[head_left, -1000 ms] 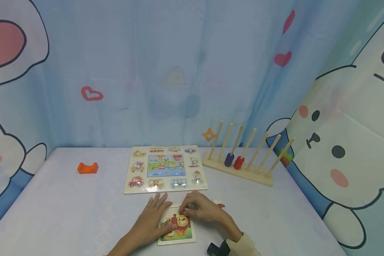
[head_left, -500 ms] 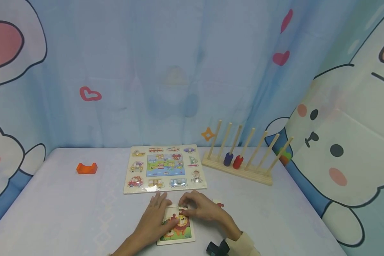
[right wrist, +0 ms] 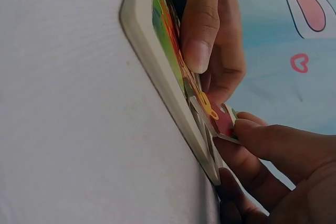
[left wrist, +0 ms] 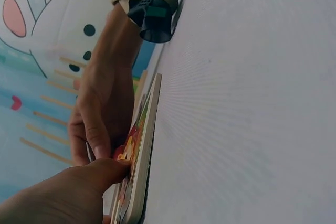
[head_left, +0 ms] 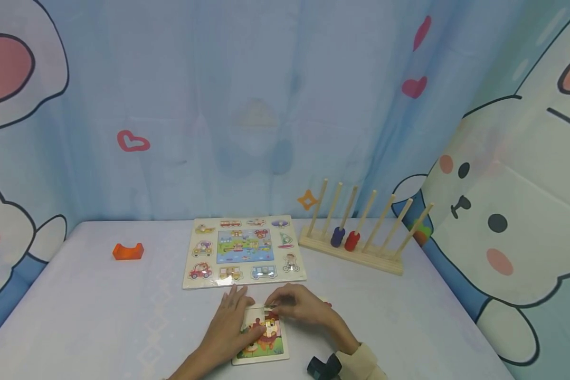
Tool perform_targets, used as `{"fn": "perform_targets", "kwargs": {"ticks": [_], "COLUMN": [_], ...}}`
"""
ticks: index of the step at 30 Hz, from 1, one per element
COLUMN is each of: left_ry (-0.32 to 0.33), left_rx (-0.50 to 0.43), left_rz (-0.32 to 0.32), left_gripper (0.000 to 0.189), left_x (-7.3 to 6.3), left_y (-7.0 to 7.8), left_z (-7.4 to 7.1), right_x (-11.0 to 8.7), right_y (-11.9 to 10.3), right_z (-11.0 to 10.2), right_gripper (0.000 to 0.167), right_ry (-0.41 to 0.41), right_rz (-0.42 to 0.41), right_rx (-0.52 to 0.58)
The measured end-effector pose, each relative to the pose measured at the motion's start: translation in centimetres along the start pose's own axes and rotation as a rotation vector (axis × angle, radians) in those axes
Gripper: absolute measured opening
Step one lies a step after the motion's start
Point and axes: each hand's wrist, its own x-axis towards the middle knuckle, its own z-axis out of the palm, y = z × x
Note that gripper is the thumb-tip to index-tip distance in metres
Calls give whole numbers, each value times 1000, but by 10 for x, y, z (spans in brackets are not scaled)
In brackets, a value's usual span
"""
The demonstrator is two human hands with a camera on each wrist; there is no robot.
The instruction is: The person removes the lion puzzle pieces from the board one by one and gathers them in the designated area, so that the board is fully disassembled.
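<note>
The right hand (head_left: 296, 306) pinches a small flat jigsaw piece (right wrist: 218, 121) with red and yellow print between thumb and fingertips, holding it tilted, one edge in the frame and the other raised off the top corner of the small wooden lion puzzle board (head_left: 261, 343). The left hand (head_left: 230, 322) lies flat with straight fingers beside that board, its thumb pressing down on the lion picture to steady it. The board sits flat on the pale lilac table (head_left: 100, 316), close to the person's edge. Most of the lion picture looks filled in; the piece in hand is not yet seated, and another loose piece with a red mark (head_left: 326, 304) seems to lie just past the right hand, so I judge the work well along but unfinished. Farther back lies a larger wooden vehicle puzzle board (head_left: 244, 250), to its right a wooden rack of slanted pegs (head_left: 356, 248) carrying a blue and a red ring, and far left a small orange block (head_left: 127, 251).
</note>
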Motion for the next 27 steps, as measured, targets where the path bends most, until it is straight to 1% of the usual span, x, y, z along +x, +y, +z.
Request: {"fn": "perform_targets", "kwargs": {"ticks": [4,8,11,15,23,27], "left_ry": [3,8,6,13,33,33], "left_rx": [-18,-35,-36,-31,0,1], "left_rz": [-14,-14,-16,-16,-32,-48], "left_gripper": [62,62,61,59,62,63], "left_x": [0,0,0,1,0,0], "left_y": [1,2,2,3,7,9], "left_z": [0,0,-1,-1,4,5], "right_x": [0,-3,-2,1,1,1], "right_y": [-5,-27,-24,-3,-2,-1], "right_z": [1,-2,-1,1,1,2], "right_gripper": [17,15,14,17,16,16], "right_ry": [21,27,26,21,6,4], "right_rz": [30,56,67,78,58,53], "right_rx": [12,19,12,-18,-46,-36]}}
